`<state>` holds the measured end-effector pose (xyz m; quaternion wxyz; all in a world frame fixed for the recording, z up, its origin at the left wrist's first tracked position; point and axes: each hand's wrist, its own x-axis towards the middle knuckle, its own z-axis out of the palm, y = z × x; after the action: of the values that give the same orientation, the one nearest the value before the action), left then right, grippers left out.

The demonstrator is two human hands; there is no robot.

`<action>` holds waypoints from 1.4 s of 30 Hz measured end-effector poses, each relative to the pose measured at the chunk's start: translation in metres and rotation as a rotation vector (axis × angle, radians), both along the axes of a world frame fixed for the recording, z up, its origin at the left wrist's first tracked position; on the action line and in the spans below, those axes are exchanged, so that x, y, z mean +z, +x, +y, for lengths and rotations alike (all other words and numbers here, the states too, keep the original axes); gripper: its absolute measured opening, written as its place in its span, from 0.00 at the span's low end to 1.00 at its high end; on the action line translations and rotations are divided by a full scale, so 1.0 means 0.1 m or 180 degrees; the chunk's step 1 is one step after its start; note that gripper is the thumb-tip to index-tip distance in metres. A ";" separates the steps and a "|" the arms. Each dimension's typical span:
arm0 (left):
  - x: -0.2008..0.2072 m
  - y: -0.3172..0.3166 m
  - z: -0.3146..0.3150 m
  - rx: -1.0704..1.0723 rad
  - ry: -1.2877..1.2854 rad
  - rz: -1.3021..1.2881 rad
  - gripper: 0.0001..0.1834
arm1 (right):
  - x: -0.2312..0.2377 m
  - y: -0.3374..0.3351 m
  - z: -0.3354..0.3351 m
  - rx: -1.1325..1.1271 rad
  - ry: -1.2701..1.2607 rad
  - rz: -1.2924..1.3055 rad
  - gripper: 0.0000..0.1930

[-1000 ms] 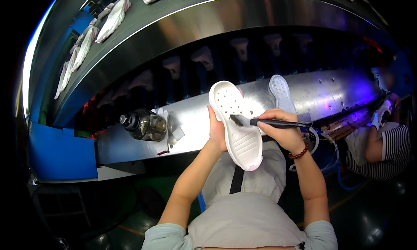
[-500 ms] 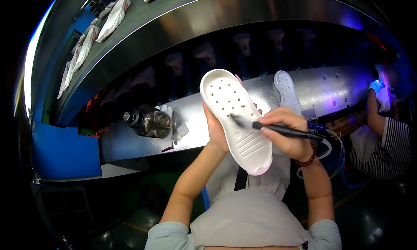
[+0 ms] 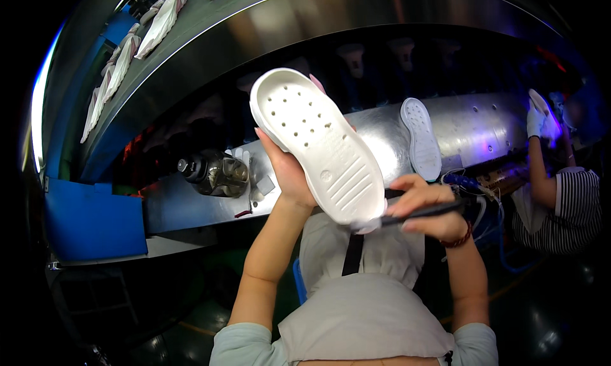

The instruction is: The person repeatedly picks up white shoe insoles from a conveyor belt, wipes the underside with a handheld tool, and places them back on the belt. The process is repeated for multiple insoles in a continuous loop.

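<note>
A white shoe sole with small holes at its far end and ridges at its near end is tilted up before me. My left hand grips it from beneath and along its left edge, with the thumb on the rim. My right hand is closed around the black handle of a brush. The blurred brush tip is at the sole's near end, by its lower rim. A second white sole lies on the metal bench to the right.
A dark bottle with a black cap stands on the metal bench, left. Beyond runs a conveyor carrying white shoe uppers. Cables and a hose hang at right, where a person in a striped top handles a white piece.
The sole has moved up and left in my left hand. The brush has gone from mid-sole down to its near end. The co-worker's hands and white piece have shifted left.
</note>
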<state>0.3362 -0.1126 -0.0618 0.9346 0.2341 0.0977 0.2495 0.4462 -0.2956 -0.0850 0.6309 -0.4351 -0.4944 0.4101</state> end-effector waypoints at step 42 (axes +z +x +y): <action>0.10 -0.02 0.13 -0.2489 0.0588 0.1773 0.26 | 0.32 0.12 0.04 0.0393 0.0162 -0.1758 0.09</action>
<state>0.3341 -0.1000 -0.0515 0.8719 0.3931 0.2262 -0.1847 0.4585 -0.2920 -0.0525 0.4569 -0.4835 -0.6832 0.3012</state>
